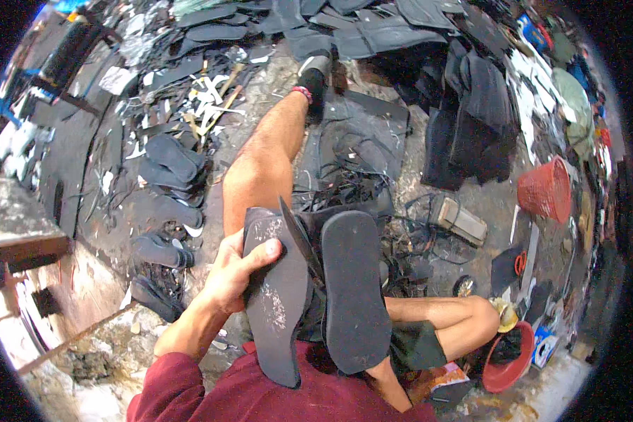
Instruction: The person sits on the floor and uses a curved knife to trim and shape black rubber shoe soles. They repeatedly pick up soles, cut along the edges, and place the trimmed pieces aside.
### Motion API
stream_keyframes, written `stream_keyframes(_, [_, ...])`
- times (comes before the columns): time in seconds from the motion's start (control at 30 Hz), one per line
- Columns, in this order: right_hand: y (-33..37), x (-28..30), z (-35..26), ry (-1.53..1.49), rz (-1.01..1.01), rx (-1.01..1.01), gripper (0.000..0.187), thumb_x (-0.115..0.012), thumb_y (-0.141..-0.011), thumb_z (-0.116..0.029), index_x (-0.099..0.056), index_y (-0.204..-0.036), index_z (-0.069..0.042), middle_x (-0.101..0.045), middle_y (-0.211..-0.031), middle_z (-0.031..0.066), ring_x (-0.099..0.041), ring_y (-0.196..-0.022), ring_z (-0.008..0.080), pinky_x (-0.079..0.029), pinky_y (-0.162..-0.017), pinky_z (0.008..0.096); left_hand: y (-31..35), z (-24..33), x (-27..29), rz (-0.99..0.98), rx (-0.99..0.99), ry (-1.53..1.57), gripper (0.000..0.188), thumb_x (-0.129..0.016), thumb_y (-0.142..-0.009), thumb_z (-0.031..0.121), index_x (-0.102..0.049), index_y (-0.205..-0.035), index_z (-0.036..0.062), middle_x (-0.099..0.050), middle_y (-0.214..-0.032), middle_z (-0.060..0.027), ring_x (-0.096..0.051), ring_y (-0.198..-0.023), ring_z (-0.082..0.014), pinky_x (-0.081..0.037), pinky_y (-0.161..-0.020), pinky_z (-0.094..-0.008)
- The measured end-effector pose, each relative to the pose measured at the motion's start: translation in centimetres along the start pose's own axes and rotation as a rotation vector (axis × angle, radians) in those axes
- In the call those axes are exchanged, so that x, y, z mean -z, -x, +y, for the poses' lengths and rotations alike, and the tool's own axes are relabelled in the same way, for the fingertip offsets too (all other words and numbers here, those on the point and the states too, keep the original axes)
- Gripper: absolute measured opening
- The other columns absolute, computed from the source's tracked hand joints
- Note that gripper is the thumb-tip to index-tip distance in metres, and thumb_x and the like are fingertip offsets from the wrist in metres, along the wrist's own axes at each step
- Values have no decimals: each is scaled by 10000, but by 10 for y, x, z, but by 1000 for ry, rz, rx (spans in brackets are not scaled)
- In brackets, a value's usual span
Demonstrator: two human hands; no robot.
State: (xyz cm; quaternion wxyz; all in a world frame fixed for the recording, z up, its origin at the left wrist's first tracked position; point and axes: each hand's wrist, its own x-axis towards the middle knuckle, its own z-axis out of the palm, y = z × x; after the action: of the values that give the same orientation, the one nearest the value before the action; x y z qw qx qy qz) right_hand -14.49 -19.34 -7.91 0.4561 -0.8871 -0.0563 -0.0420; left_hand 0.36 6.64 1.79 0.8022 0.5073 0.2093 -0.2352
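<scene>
My left hand is closed on the edge of a grey shoe sole, with the thumb on its upper face. Whitish scuffs mark that sole. To its right, a second, darker sole stands over my lap, toe end away from me. My right forearm runs up behind this second sole, which hides the hand and its fingers. Between the two soles a thin dark pointed piece shows nearly edge-on; I cannot tell whether it is a blade or another sole.
Stacked dark soles lie on the floor to the left, near pale offcuts. Black sheets are heaped ahead. On the right are a beige block-shaped object, a red bucket and a red basin. A wooden bench stands far left.
</scene>
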Motion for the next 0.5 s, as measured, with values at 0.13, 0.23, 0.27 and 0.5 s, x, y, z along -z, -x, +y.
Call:
stream_keyframes(0.13, [-71,9,-7,-42,-50,114,420,-484,-1033,-216,-528,-1405,-27,-558,-1414,124,-497,-1325,256,-370,-1129,413,-3,9,0,-35,57,-107,468,-823,-836,312,-636,-1153,22,-708,-998,-66,-683,-874,-161,-560,-793,-332])
stream_keyframes(0.23, [-118,42,-19,-13,-191,195,416,-484,-1035,-214,-531,-1403,-26,-562,-1408,121,-495,-1325,251,-373,-1126,408,-7,17,-4,-70,90,-127,436,-830,-836,266,-648,-1144,16,-718,-987,-60,-681,-876,-152,-559,-804,-328])
stream_keyframes(0.27, [-132,52,-23,-11,-240,211,414,-484,-1036,-214,-532,-1402,-26,-563,-1407,120,-495,-1325,249,-374,-1125,407,-8,20,-6,-80,84,-147,430,-829,-838,260,-651,-1143,14,-720,-986,-59,-680,-876,-150,-559,-805,-326])
stream_keyframes(0.5, [-211,85,-62,84,-562,262,404,-486,-1041,-211,-538,-1396,-25,-572,-1394,112,-491,-1325,237,-380,-1117,395,-13,31,-4,-161,97,-399,392,-844,-825,190,-696,-1150,27,-731,-1040,-63,-665,-939,-133,-543,-853,-314])
